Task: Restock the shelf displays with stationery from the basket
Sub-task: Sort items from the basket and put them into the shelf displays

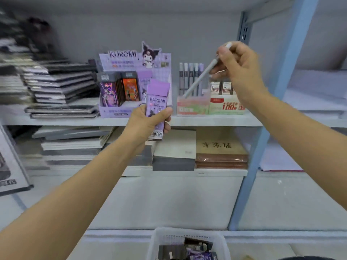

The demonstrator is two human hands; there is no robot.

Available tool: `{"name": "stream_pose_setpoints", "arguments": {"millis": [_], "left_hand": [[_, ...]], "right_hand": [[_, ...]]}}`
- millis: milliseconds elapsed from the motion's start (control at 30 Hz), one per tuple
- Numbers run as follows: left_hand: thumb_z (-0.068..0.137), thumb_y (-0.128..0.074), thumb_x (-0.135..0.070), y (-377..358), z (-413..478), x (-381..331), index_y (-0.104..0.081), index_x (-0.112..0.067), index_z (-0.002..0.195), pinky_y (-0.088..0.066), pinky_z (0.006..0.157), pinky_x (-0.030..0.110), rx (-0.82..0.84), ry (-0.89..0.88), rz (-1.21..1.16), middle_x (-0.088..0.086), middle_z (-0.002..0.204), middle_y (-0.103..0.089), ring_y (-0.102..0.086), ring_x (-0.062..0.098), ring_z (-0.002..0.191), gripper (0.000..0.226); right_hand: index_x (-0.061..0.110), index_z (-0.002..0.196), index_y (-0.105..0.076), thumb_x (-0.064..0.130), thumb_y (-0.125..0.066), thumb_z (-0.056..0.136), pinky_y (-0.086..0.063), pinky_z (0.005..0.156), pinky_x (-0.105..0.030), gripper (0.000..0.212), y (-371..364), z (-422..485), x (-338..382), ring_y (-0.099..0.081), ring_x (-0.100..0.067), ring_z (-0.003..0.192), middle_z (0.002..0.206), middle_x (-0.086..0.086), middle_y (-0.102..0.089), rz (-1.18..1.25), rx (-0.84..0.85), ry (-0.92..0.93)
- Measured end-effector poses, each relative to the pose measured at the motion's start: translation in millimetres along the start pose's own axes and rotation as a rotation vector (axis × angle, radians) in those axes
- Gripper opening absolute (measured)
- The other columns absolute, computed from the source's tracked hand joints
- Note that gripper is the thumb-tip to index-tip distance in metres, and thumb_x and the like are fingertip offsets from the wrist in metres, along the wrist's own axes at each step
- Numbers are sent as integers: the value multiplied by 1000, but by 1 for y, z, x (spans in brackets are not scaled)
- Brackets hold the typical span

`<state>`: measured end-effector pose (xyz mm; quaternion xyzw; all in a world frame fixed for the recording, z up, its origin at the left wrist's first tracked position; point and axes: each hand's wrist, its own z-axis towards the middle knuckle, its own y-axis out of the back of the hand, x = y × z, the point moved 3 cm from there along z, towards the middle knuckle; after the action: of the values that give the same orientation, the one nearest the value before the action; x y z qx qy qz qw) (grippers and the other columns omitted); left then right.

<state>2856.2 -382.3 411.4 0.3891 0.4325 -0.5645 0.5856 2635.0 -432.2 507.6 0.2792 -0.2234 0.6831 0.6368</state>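
Pen (201,77) up in the upper right of the frame, pinched near its top end between the thumb and curled fingers of the right hand (238,66). Slants down-left, lower tip right at the clear pen holder (191,107) on the middle shelf (216,121), in front of a row of upright pens (190,77); can't tell if it's touching anything. Purple box (157,96) dead centre of the frame, standing upright in the left hand (144,124), thumb wrapped across the front, other fingers curled round the back, barcode end at the bottom. Overlaps the purple display carton (120,59) in view; can't tell about contact. More packs standing inside that carton. Stacks of notebooks (60,81) off to the left, pretty blurry. White basket (187,231) at bottom centre, well below both hands, with a few dark and purple packs lying in it. Brown book (219,147) on the lower shelf, right of centre.
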Motion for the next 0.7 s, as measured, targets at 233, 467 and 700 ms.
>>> {"name": "stream_pose_setpoints", "arguments": {"millis": [233,467,700], "left_hand": [[89,-67,-20,-4,33,-23,-66,-2,99,-51,48,23,-12,131,-160,4,65,-65,-61,16,49,20],[96,-49,-12,-3,60,-21,-65,-5,103,-55,52,27,42,167,-247,5,74,-67,-63,17,56,19],[94,-58,-16,1,73,-9,-65,-7,105,-59,65,28,53,34,-190,6,86,-74,-69,17,70,16]], "right_hand": [[9,95,-60,14,-55,97,-59,66,-34,8,9,57,-18,-71,-26,71,83,-14,-69,-262,-35,-20],[6,103,-64,15,-58,96,-59,65,-25,13,-14,73,-59,-70,-17,72,87,-11,-70,-479,44,-52],[3,100,-64,11,-56,96,-60,66,-29,12,-20,76,-69,-71,-22,72,86,-15,-70,-411,140,-13]]}}
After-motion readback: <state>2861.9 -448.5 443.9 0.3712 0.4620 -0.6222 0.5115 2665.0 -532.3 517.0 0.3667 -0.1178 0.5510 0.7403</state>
